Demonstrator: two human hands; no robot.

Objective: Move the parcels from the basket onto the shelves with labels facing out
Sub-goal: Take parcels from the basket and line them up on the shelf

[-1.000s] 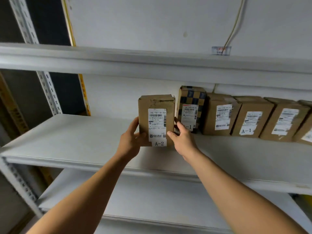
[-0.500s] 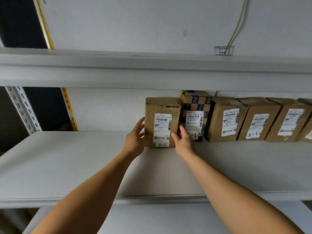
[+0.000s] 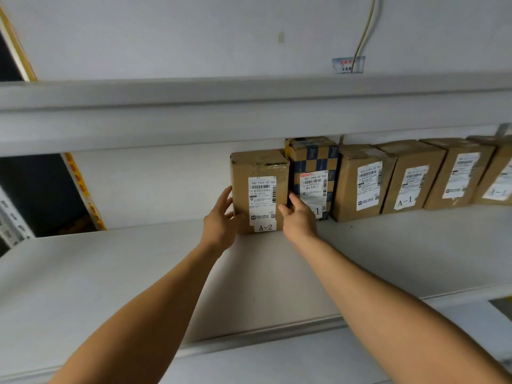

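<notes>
Both bare arms are stretched up and forward, reaching in over the front lip of the grey shelf (image 3: 116, 275), and they meet at the brown parcel (image 3: 259, 167) marked A-2. That parcel stands upright on the shelf, back near the wall, its white label (image 3: 262, 203) facing out toward the room. The left hand (image 3: 221, 224) sits against the parcel's left edge: fingers straight and pointing up along the side, thumb laid across the lower front corner, so the hand is flat against the cardboard and clasps it lightly between fingers and thumb. The right hand (image 3: 299, 220) is at the parcel's lower right corner, thumb on the front face beside the label, the other fingers slipped round the right side into the narrow space next to the blue-and-tan chequered parcel (image 3: 314, 159); how far those fingers curl behind the box, I cannot tell. Both wrists are level with the parcel's base, forearms angling down and outward toward the bottom corners of the view. The chequered parcel stands just right of the A-2 parcel, touching it or nearly so, and beyond it further right a row of brown parcels (image 3: 412, 173) leans in line along the same shelf, labels out. Above the A-2 parcel runs the upper shelf (image 3: 194, 112).
</notes>
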